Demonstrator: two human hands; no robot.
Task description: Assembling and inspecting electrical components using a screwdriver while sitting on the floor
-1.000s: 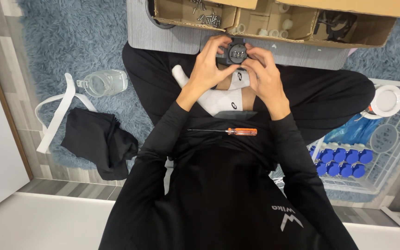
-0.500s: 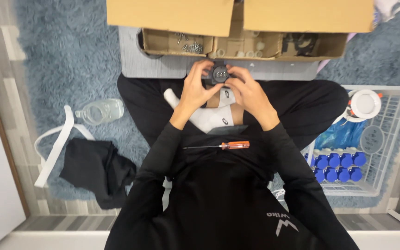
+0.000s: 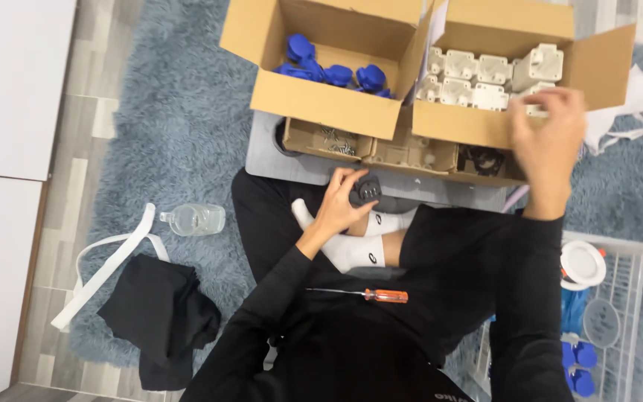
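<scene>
**Head view: left hand on black part, right hand at box of white parts**

Lower left of frame: black cloth [image 3: 159, 320] and white strap [image 3: 106, 260] on the blue rug [image 3: 180, 141]; clear plastic bottle [image 3: 193, 219] just beside them.
Centre: left hand [image 3: 338, 205] closed around a small black round part [image 3: 366, 193], held over the lap near a white sock [image 3: 359, 249].
Below it, orange-handled screwdriver [image 3: 370, 295] lies across the lap.
Top centre: cardboard box of blue parts [image 3: 321, 67].
Upper right: right hand [image 3: 548, 138], fingers curled, at the front edge of the cardboard box of white parts [image 3: 485, 78]; whether it grips anything cannot be told.
Lower right: white wire basket [image 3: 619, 313].
</scene>
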